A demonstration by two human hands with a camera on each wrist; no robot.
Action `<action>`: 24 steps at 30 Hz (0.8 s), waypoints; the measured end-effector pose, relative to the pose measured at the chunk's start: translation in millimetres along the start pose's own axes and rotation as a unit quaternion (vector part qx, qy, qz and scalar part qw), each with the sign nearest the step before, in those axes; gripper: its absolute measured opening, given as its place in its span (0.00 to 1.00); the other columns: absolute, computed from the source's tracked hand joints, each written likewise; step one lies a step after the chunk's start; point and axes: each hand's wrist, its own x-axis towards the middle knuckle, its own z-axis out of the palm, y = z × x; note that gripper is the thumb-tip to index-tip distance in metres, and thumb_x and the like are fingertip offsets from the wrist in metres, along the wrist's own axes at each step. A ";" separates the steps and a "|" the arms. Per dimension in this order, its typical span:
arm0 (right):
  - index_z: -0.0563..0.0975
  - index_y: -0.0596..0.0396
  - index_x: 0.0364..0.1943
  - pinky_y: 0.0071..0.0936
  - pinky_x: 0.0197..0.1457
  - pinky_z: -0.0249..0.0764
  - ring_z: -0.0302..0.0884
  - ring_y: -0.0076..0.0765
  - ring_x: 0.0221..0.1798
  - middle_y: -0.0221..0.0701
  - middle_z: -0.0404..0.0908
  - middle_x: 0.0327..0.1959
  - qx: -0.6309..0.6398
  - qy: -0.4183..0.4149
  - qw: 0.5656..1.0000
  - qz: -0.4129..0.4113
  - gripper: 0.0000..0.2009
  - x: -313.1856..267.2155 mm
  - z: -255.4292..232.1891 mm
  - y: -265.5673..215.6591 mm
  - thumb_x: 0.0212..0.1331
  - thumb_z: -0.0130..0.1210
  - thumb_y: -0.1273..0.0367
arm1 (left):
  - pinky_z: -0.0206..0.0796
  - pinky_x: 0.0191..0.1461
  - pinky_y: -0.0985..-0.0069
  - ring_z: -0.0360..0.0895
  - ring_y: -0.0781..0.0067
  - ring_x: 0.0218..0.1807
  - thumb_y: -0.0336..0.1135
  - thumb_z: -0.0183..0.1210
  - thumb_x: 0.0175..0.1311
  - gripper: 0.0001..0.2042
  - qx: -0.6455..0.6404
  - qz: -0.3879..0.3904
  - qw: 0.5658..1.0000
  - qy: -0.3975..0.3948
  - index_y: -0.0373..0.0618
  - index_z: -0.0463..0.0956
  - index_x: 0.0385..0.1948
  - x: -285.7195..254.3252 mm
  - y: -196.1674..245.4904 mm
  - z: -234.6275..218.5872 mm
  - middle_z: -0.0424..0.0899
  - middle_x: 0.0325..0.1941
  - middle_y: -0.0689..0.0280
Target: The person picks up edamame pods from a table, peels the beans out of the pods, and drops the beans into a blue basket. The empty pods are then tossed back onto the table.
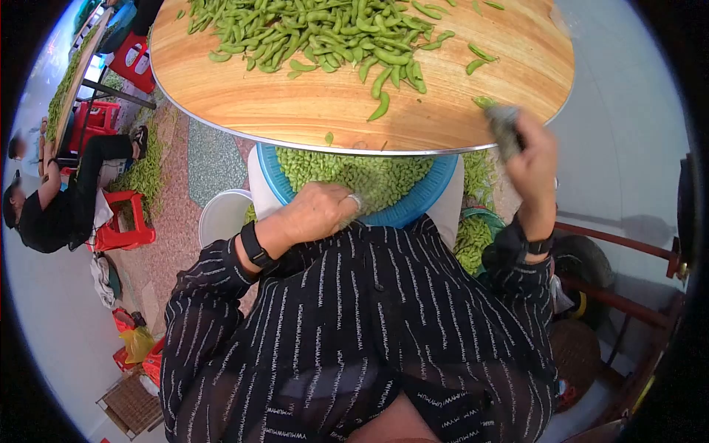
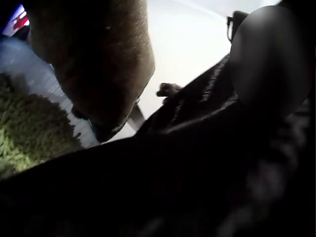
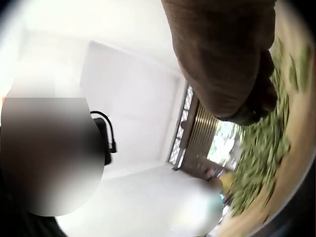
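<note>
My left hand [image 1: 321, 212] is low over the near side of a blue plastic basin [image 1: 272, 177] of shelled green beans [image 1: 310, 168]. Its fingers bend down and inward, a silvery band showing by the fingertips; what lies inside them is hidden. The left wrist view shows this hand dark, beside the beans. Out over the right part of the round wooden tabletop [image 1: 295, 111], my right hand [image 1: 533, 159] reaches forward with blurred, grey-covered fingers [image 1: 504, 129]. Right at their tips lies a green bean pod [image 1: 484, 102]. A large heap of pods [image 1: 317, 33] covers the tabletop's far side.
A white bucket [image 1: 221, 214] stands left of the basin. On the right, a green basket [image 1: 480, 240] holds pods, near a dark red rail [image 1: 613, 244]. To the left, a person [image 1: 55, 210] works at another table, with red stools [image 1: 125, 221] nearby.
</note>
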 end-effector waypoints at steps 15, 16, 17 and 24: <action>0.73 0.54 0.35 0.39 0.43 0.65 0.70 0.50 0.41 0.45 0.73 0.34 -0.004 -0.385 0.923 0.006 0.12 -48.4 242.1 73.6 0.42 0.46 0.74 | 0.60 0.43 0.61 0.67 0.45 0.39 0.20 0.48 0.34 0.12 -0.085 -0.242 0.965 0.048 0.35 0.67 0.26 -32.1 -70.3 33.2 0.72 0.30 0.48; 0.73 0.54 0.36 0.38 0.46 0.64 0.69 0.49 0.43 0.44 0.72 0.38 0.014 -0.378 0.926 0.005 0.12 -44.8 245.3 69.9 0.43 0.46 0.74 | 0.61 0.39 0.61 0.67 0.44 0.37 0.20 0.48 0.33 0.10 -0.091 -0.262 0.958 0.069 0.34 0.66 0.24 -35.4 -71.6 31.3 0.71 0.29 0.47; 0.73 0.54 0.37 0.37 0.48 0.64 0.68 0.49 0.45 0.44 0.72 0.41 0.032 -0.371 0.928 0.004 0.13 -43.0 248.6 66.9 0.45 0.46 0.73 | 0.61 0.39 0.61 0.67 0.44 0.37 0.20 0.48 0.33 0.10 -0.091 -0.266 0.957 0.069 0.34 0.66 0.24 -39.1 -71.7 29.5 0.71 0.29 0.47; 0.74 0.53 0.35 0.38 0.46 0.65 0.70 0.45 0.43 0.43 0.74 0.38 0.046 -0.296 0.954 0.023 0.10 -44.0 266.9 66.9 0.47 0.46 0.70 | 0.60 0.33 0.59 0.67 0.42 0.32 0.21 0.49 0.34 0.09 -0.100 -0.318 0.938 0.099 0.35 0.65 0.23 -54.2 -73.0 23.5 0.69 0.24 0.46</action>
